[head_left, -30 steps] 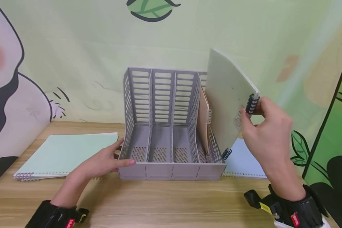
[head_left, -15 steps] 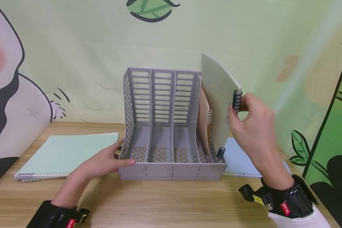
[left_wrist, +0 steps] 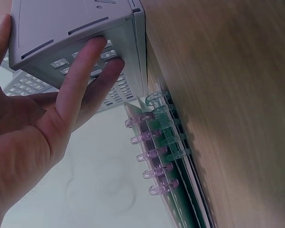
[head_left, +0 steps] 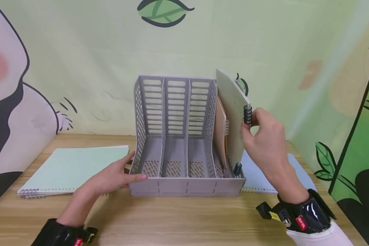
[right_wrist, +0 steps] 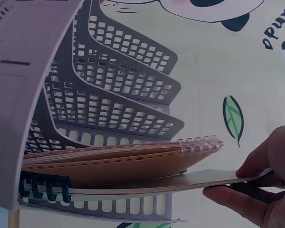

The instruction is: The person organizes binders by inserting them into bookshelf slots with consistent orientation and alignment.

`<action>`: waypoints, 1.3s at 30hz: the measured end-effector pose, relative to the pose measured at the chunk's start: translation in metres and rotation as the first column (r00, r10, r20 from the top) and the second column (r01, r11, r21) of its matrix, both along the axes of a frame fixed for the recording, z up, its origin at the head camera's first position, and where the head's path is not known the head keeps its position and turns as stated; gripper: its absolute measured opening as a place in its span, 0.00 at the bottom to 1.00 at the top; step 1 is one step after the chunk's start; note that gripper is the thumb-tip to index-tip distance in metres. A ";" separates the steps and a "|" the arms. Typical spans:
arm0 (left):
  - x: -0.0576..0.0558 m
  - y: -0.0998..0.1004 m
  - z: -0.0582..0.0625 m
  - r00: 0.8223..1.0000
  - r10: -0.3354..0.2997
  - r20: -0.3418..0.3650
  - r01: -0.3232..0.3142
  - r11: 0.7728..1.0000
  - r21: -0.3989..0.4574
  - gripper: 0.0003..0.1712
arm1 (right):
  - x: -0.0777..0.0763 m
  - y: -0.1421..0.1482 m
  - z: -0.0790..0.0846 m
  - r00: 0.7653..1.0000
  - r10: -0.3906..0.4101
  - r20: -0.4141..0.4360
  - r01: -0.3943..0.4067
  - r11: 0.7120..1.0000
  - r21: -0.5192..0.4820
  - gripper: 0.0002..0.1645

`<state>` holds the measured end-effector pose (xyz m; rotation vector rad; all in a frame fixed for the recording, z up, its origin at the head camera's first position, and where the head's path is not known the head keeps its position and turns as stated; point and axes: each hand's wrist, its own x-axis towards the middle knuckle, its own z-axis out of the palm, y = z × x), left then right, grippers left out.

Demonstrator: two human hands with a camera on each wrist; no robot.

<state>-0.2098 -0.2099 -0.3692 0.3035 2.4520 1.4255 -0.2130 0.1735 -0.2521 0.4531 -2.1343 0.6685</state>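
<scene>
A pale grey spiral notebook [head_left: 232, 109] with dark coils stands upright in the rightmost compartment of the grey file rack [head_left: 184, 186]. My right hand [head_left: 264, 140] pinches its spine near the upper coil [head_left: 247, 114] between thumb and fingers. The lower coil [right_wrist: 45, 186] sits just behind the rack's front lip. Beside it, in the same compartment, stands a tan notebook [right_wrist: 118, 168] with clear coils. My left hand [head_left: 113, 176] rests at the rack's left front corner, thumb on the front rim. In the left wrist view its straight fingers [left_wrist: 80, 76] lie against the side wall.
Mint-green spiral notebooks [head_left: 77, 167] lie stacked on the wooden table [head_left: 172, 222] left of the rack. A blue notebook [head_left: 252, 171] lies to its right, partly behind my right hand. A printed cloth [head_left: 95, 68] hangs behind the table.
My right hand has moved left and the grey notebook has shifted left and lowered into the rightmost compartment. My left hand has stayed at the rack's corner.
</scene>
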 end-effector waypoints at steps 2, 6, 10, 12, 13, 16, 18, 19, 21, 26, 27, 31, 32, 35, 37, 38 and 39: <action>0.000 0.000 0.000 1.000 0.002 -0.002 -0.002 1.000 -0.004 0.63 | -0.002 0.000 -0.002 1.000 0.001 0.000 -0.001 1.000 0.007 0.07; 0.000 0.000 0.001 1.000 0.003 -0.002 -0.003 1.000 -0.010 0.63 | -0.004 -0.001 -0.004 1.000 -0.002 0.009 0.002 1.000 0.021 0.06; 0.001 0.000 0.001 1.000 -0.004 0.001 0.004 1.000 0.005 0.63 | -0.006 0.000 -0.007 1.000 -0.008 0.014 0.007 1.000 0.029 0.06; 0.001 0.001 0.001 1.000 -0.010 0.007 0.010 1.000 0.025 0.62 | -0.007 -0.001 -0.010 1.000 -0.011 0.017 0.010 0.999 0.038 0.06; 0.001 0.001 0.001 1.000 -0.013 0.009 0.013 0.999 0.034 0.62 | -0.008 -0.001 -0.011 1.000 -0.011 0.017 0.011 0.999 0.047 0.06; 0.000 0.001 0.000 1.000 -0.018 0.016 0.017 0.999 0.049 0.61 | -0.010 -0.001 -0.016 1.000 -0.009 0.019 0.008 0.998 0.069 0.07; 0.000 0.002 0.000 1.000 -0.012 0.019 0.011 0.999 0.048 0.61 | -0.011 -0.001 -0.019 1.000 -0.008 0.016 0.007 0.997 0.080 0.08; 0.000 0.002 0.000 1.000 -0.007 0.020 0.006 0.999 0.043 0.61 | -0.012 -0.001 -0.021 1.000 -0.008 0.013 0.007 0.996 0.084 0.08; 0.000 0.001 0.000 1.000 0.001 0.020 -0.002 1.000 0.031 0.61 | -0.013 -0.001 -0.024 1.000 -0.008 0.008 0.007 0.996 0.085 0.08; -0.001 0.000 -0.001 1.000 0.003 0.014 -0.004 1.000 0.020 0.62 | -0.015 0.000 -0.031 1.000 -0.004 -0.006 0.005 0.995 0.095 0.09; -0.001 0.000 -0.001 1.000 0.003 0.014 -0.003 1.000 0.023 0.62 | -0.016 0.000 -0.032 1.000 -0.004 -0.007 0.005 0.995 0.099 0.09; -0.001 0.000 -0.001 1.000 0.003 0.011 -0.003 1.000 0.024 0.61 | -0.016 0.001 -0.038 1.000 -0.002 0.000 0.002 0.994 0.105 0.09; -0.001 0.000 -0.001 1.000 0.003 0.011 -0.003 1.000 0.024 0.61 | -0.016 0.001 -0.039 1.000 -0.001 0.007 0.001 0.994 0.105 0.10; -0.001 0.000 -0.001 1.000 0.005 0.008 -0.006 1.000 0.018 0.62 | -0.016 0.002 -0.042 1.000 0.000 0.030 -0.003 0.995 0.104 0.09; -0.001 0.000 -0.001 1.000 0.006 0.006 -0.006 1.000 0.014 0.62 | -0.016 0.003 -0.045 0.999 0.000 0.044 -0.005 0.994 0.105 0.09; -0.001 0.000 -0.001 1.000 0.007 0.005 -0.007 1.000 0.011 0.62 | -0.016 0.003 -0.046 0.999 0.000 0.048 -0.005 0.995 0.104 0.09; -0.001 0.000 -0.001 1.000 0.007 0.005 -0.007 1.000 0.008 0.63 | -0.016 0.003 -0.046 0.999 -0.001 0.052 -0.004 0.995 0.102 0.09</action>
